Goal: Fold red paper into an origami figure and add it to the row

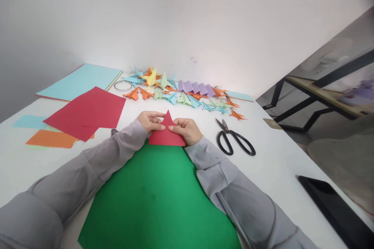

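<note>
A piece of red paper (166,138), folded to a point at the top with a straight lower edge, is held between both hands. My left hand (150,121) pinches its left side, thumb on the front face. On the right side my right hand (188,129) pinches it the same way, and the two thumb tips nearly meet at the middle. Fingers behind the paper are partly hidden. Beneath the hands lies a large green sheet (157,198) on the white table.
Black-handled scissors (233,138) lie right of my right hand, and a black phone (330,206) near the right edge. Red sheets (87,113), orange paper (51,139) and a light blue stack (84,79) are at left. Folded paper pieces (184,98) line the wall side.
</note>
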`<state>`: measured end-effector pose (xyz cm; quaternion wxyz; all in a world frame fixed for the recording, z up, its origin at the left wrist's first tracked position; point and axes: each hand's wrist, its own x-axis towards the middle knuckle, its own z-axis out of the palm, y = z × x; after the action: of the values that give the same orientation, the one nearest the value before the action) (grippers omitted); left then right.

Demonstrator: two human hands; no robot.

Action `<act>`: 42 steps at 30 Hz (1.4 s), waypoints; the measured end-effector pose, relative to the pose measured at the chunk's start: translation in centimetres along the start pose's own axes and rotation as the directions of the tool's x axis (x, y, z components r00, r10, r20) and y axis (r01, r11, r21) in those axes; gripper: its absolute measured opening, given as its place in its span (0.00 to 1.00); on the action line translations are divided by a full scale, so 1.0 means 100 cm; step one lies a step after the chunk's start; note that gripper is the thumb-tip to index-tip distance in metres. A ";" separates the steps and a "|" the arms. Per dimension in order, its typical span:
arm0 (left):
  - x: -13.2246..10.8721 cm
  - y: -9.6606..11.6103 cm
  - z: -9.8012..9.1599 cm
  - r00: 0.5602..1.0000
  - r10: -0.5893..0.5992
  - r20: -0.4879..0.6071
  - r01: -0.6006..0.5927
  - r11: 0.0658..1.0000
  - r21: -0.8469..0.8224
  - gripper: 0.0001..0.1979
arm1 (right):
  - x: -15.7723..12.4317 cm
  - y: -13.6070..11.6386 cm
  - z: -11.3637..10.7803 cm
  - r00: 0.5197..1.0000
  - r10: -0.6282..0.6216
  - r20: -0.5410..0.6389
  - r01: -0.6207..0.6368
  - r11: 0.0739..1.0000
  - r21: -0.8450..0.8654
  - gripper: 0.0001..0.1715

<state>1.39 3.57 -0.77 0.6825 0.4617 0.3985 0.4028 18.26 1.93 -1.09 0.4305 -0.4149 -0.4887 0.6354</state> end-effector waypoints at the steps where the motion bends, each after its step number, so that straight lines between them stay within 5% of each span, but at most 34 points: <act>1: 0.000 0.000 -0.001 1.000 -0.008 0.020 0.008 1.000 -0.002 0.33 | 0.000 0.000 -0.001 1.000 0.006 0.001 -0.006 1.000 0.008 0.14; 9: 0.000 0.003 -0.006 0.996 -0.047 0.072 0.053 0.996 -0.076 0.40 | 0.001 0.001 -0.001 0.998 0.040 0.045 -0.046 0.988 0.149 0.15; 28: -0.001 -0.002 -0.004 0.987 -0.064 0.146 0.098 0.965 -0.242 0.32 | -0.003 -0.006 0.000 0.999 0.027 0.044 -0.032 0.993 0.117 0.20; 42: -0.006 0.003 0.007 1.000 0.003 0.012 -0.001 0.973 -0.231 0.26 | -0.003 -0.006 0.000 1.000 0.013 -0.001 -0.012 0.989 0.149 0.20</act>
<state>1.74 2.88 -0.21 0.7334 0.3822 0.3445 0.4442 18.41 1.69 -0.42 0.4568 -0.3854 -0.4368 0.6723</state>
